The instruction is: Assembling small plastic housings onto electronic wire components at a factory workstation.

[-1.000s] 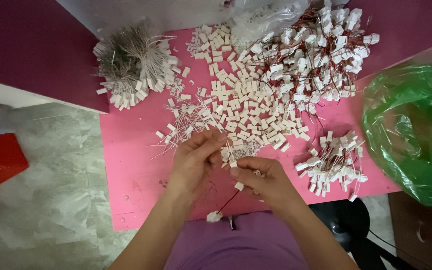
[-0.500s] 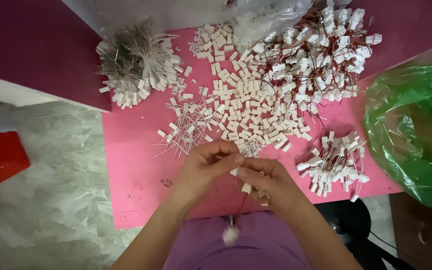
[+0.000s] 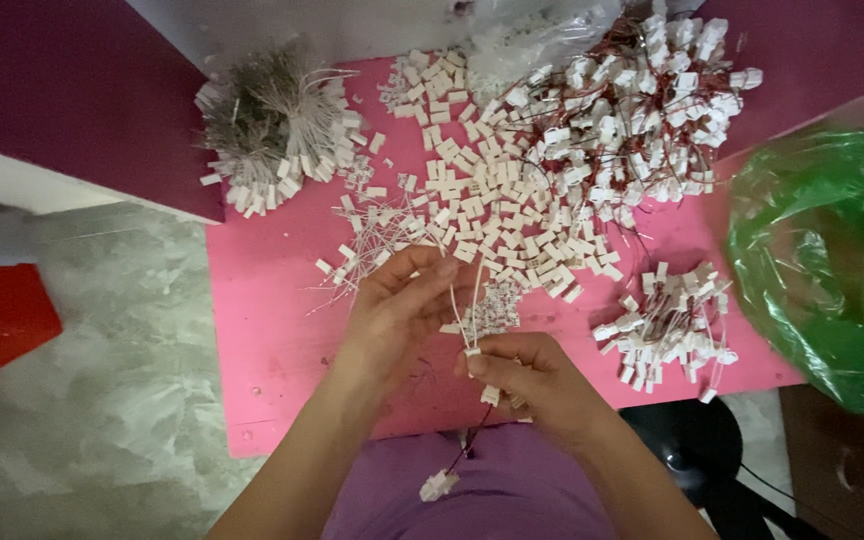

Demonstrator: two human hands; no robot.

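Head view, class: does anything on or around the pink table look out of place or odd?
One white connector hangs on a dark wire below the hands, off the pink table edge over the lap. The green bag overhangs the table's right side. Otherwise the parts lie in sorted heaps.

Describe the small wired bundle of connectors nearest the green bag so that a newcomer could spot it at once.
Start at the pink table and go to its right edge, beside the green plastic bag. Just left of the bag lies a small cluster of white connectors with thin wires. It sits apart from the far bigger red-wired heap above it, and holds far fewer pieces.
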